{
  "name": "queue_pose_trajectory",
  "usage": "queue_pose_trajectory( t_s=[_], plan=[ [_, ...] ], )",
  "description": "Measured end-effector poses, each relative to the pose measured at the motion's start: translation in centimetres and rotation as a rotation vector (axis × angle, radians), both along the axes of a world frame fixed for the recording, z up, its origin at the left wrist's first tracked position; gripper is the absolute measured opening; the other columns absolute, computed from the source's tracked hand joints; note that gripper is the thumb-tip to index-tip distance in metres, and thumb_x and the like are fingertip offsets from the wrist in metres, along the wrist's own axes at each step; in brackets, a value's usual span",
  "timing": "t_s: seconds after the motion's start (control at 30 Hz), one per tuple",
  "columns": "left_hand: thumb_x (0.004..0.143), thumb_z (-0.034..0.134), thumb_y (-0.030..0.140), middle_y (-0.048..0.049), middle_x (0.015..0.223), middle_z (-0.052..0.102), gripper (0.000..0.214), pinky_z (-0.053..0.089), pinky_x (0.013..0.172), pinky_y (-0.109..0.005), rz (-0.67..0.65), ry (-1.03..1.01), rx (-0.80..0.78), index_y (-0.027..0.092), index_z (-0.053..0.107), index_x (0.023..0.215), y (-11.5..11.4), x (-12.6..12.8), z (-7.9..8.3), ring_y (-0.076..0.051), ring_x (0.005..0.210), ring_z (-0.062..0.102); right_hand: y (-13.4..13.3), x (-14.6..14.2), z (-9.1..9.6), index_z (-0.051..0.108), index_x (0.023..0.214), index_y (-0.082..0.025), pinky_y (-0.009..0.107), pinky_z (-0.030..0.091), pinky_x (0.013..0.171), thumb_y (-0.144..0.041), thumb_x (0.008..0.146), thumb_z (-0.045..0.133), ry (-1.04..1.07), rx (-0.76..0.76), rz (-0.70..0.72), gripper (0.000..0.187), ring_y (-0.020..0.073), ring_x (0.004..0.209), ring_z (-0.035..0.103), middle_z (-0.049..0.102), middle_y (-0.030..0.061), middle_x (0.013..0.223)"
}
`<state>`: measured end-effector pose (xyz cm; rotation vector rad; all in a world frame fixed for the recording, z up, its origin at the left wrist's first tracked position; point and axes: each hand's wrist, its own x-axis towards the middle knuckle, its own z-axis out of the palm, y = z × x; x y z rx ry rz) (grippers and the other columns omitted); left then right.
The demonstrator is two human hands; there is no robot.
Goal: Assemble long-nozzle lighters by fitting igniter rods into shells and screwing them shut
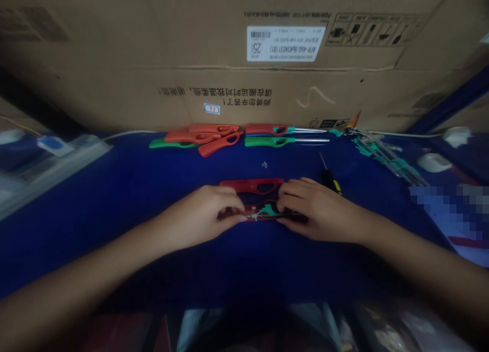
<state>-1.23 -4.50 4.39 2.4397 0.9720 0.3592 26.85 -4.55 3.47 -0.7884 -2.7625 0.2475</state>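
Between my hands lies an opened red lighter body (260,218) of the long-nosed kind, with a green trigger part (268,209) and small inner pieces showing. My left hand (208,212) pinches its left end between thumb and fingers. On its right end my right hand (311,207) is closed, fingers curled around the part beside the green trigger; those fingertips partly hide what they grip. Just behind, a separate red lighter shell half (250,186) rests on the blue table. To the right of it lies a black and yellow screwdriver (330,181).
Orange lighter shells (193,137) are piled at the back, beside assembled lighters (265,141) with metal tubes. Green-ended metal rods (385,156) lie at the back right. A large cardboard box (133,82) walls off the rear. A clear plastic container (57,171) stands at left.
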Motion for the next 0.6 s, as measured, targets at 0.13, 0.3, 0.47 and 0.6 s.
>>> queue_pose_trajectory(
  t_s=[0.13,0.3,0.47,0.6],
  plan=[
    [0.093,0.066,0.024,0.0006,0.085,0.068,0.009,0.046,0.065,-0.023,0.006,0.0,0.003,0.021,0.074,0.094,0.03,-0.03,-0.05,-0.01,0.069,0.061,0.15,0.2,0.31,0.061,0.091,-0.019,0.033,0.038,0.082,-0.025,0.093,0.061,-0.019,-0.007,0.009,0.007,0.018,0.09,0.058,0.062,0.0034,0.095],
    [0.092,0.067,0.024,0.001,0.085,0.068,0.007,0.046,0.063,-0.022,0.015,0.011,-0.022,0.022,0.074,0.092,-0.01,-0.25,-0.26,-0.01,0.067,0.061,0.18,0.38,0.45,0.061,0.091,-0.019,0.033,0.038,0.082,-0.026,0.094,0.059,-0.028,-0.01,0.015,0.008,0.0176,0.088,0.057,0.062,0.0033,0.093],
    [0.092,0.069,0.026,0.0018,0.088,0.07,0.008,0.047,0.066,-0.022,0.016,-0.009,-0.014,0.023,0.075,0.097,0.11,-0.16,-0.28,-0.009,0.07,0.063,0.05,0.64,0.55,0.062,0.092,-0.019,0.033,0.038,0.082,-0.026,0.096,0.057,-0.047,-0.028,0.017,0.009,0.0182,0.088,0.057,0.063,0.0036,0.092],
    [0.093,0.067,0.025,0.0009,0.088,0.069,0.011,0.048,0.068,-0.023,0.012,-0.022,-0.006,0.023,0.077,0.098,-0.03,-0.07,-0.22,-0.01,0.072,0.064,0.06,0.76,0.66,0.061,0.092,-0.019,0.032,0.038,0.082,-0.025,0.096,0.058,-0.032,-0.04,0.03,0.008,0.0177,0.088,0.057,0.063,0.0035,0.093]
  ],
)
